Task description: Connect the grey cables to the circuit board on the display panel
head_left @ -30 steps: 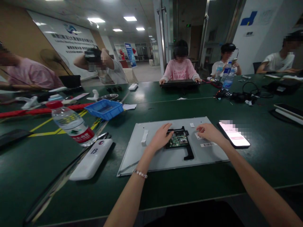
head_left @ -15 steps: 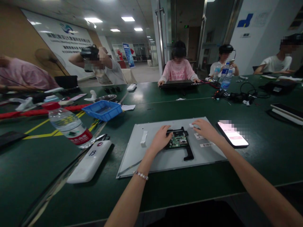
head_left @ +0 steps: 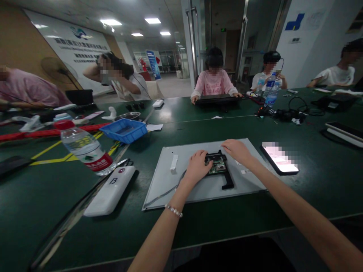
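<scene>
A grey flat panel lies on the green table in front of me. On it sits a black plastic frame holding a green circuit board. My left hand is closed over the left side of this frame, its thumb at the board and its fingers toward the top edge. My right hand hovers or rests at the frame's upper right, fingertips pressed together; whatever they pinch, if anything, is too small to make out. A white strip is on the panel's left part, and a grey cable runs below it.
Left of the panel are a white power bank, a water bottle and a blue tray. A lit phone lies to the right. Across the table a person in pink holds a dark flat panel; others sit around.
My right hand has moved left toward the frame's top corner, and its fingers have come together. My left hand stays at the frame. The person at the back left has turned and shifted their arms.
</scene>
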`<state>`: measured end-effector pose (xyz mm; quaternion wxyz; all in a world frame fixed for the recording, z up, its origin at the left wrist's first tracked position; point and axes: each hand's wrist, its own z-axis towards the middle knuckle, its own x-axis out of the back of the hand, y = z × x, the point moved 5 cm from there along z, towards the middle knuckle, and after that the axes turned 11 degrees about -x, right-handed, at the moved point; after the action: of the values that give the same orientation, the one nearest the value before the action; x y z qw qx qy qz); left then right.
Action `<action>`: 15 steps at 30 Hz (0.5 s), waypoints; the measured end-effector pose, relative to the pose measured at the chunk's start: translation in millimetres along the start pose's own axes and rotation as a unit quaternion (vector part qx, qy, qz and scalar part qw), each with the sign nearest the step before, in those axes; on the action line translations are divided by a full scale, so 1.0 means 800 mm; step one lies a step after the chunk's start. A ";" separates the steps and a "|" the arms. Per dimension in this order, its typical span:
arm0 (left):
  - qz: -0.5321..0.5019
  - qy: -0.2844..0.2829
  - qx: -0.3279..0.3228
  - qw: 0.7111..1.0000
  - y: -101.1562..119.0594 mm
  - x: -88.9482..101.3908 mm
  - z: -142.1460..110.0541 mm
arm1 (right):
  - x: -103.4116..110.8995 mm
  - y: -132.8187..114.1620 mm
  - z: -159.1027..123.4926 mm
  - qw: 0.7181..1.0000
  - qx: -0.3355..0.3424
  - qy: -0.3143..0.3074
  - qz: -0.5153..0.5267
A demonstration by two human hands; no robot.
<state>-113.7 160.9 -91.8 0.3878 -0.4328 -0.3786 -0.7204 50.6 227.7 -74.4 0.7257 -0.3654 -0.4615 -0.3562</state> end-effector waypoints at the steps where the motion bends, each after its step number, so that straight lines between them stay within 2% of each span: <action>1: 0.006 -0.003 -0.001 1.000 0.001 0.000 0.000 | 0.000 -0.012 0.003 1.000 0.007 -0.002 -0.004; 6: 0.026 -0.010 -0.002 1.000 0.005 0.002 -0.001 | -0.010 -0.051 0.009 0.997 0.024 -0.056 -0.051; 10: 0.035 -0.015 0.000 0.999 0.007 0.002 -0.003 | -0.018 -0.055 0.004 0.993 0.017 -0.087 -0.074; 15: 0.040 -0.014 0.003 0.999 0.008 0.002 -0.003 | -0.017 -0.055 -0.003 0.995 0.013 -0.083 -0.062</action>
<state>-109.4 155.5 -89.8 0.4120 -0.4564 -0.3691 -0.6969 9.5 206.8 -79.3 0.6661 -0.3546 -0.5465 -0.3631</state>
